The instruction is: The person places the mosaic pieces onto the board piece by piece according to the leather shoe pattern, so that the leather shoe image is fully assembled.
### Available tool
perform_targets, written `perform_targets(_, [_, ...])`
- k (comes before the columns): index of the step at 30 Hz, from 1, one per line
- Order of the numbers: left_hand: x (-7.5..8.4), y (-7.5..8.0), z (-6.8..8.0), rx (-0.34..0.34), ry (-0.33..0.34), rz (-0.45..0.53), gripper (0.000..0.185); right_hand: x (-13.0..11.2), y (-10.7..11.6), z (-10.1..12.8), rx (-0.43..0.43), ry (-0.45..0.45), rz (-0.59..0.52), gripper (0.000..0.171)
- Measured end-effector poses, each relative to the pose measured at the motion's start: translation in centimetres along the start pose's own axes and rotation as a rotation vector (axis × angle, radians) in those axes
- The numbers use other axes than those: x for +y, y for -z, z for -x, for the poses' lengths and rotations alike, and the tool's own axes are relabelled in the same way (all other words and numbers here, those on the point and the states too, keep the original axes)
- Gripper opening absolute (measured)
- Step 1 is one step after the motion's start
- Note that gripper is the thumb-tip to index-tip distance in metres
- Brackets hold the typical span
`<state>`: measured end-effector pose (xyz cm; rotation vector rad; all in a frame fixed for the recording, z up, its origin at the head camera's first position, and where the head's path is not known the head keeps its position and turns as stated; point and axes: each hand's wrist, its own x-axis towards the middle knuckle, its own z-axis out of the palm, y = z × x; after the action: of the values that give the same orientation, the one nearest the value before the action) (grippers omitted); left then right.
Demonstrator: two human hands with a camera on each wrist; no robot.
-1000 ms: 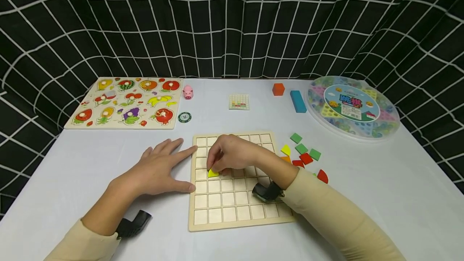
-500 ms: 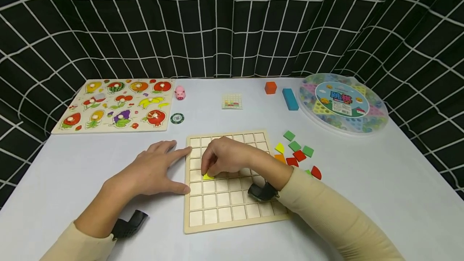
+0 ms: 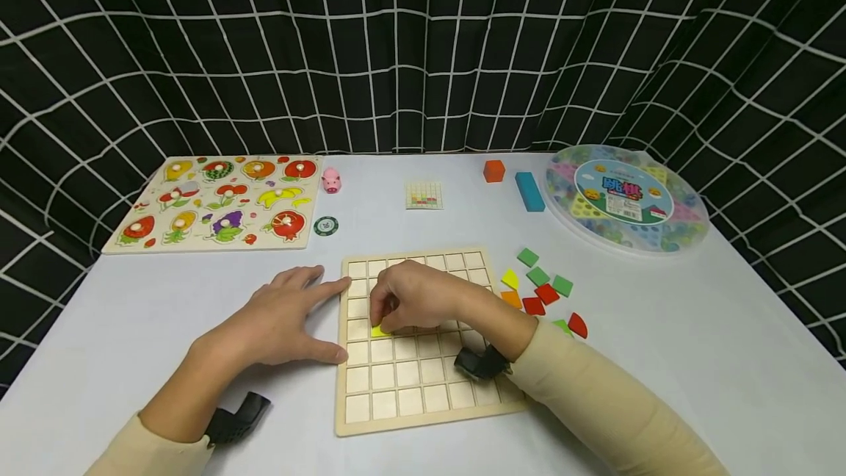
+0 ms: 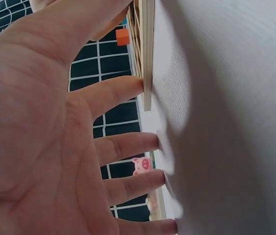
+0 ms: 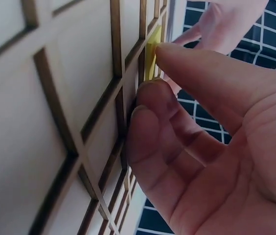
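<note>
A wooden grid board [image 3: 423,380] lies on the white table in front of me. My right hand [image 3: 413,300] rests over its left-middle cells, fingers curled, pinching a small yellow piece [image 3: 380,330] down at a cell. The right wrist view shows a fingertip [image 5: 177,56] on the yellow piece [image 5: 151,61], which stands edge-on against the grid board [image 5: 55,98]. My left hand [image 3: 284,318] lies flat on the table, fingers spread, its index fingertip and thumb touching the board's left edge [image 4: 147,54]. It holds nothing.
Loose green, red, orange and yellow pieces [image 3: 542,289] lie right of the board. Behind are a fruit puzzle board [image 3: 218,204], a pink pig [image 3: 331,181], a round chip [image 3: 326,225], a small grid card [image 3: 424,195], an orange block [image 3: 493,170], a blue block [image 3: 529,191] and a round clear box [image 3: 624,200].
The yellow piece has sunk lower under my right fingers and shows less. My left hand has stayed at the board's edge. The head view has shifted slightly.
</note>
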<state>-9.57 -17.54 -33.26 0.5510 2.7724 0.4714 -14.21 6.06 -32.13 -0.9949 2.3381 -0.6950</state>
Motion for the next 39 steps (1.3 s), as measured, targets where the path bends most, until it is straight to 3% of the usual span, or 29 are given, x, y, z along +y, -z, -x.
perform_targets(6, [0.0, -0.3, 0.0, 0.003, 0.002, -0.012, 0.101, 0.7, 0.0, 0.5, -0.003, 0.053, 0.051, 0.014])
perform_targets(13, [-0.1, -0.2, 0.0, 0.008, 0.023, -0.032, 0.101, 2.5, 1.6, 2.5, 0.001, 0.11, -0.098, 0.014])
perform_targets(17, [-0.1, -0.2, 0.0, 0.006, 0.026, -0.039, 0.102, 3.9, 2.8, 4.2, 0.017, 0.085, -0.152, 0.014])
perform_targets(30, [0.1, -0.1, -0.1, 0.007, 0.017, -0.035, 0.101, 7.9, 6.3, 9.7, 0.136, -0.115, -0.133, 0.013])
perform_targets(39, [0.0, -0.1, -0.1, 0.01, 0.009, -0.032, 0.101, 9.5, 6.7, 11.6, 0.2, -0.326, -0.011, 0.019])
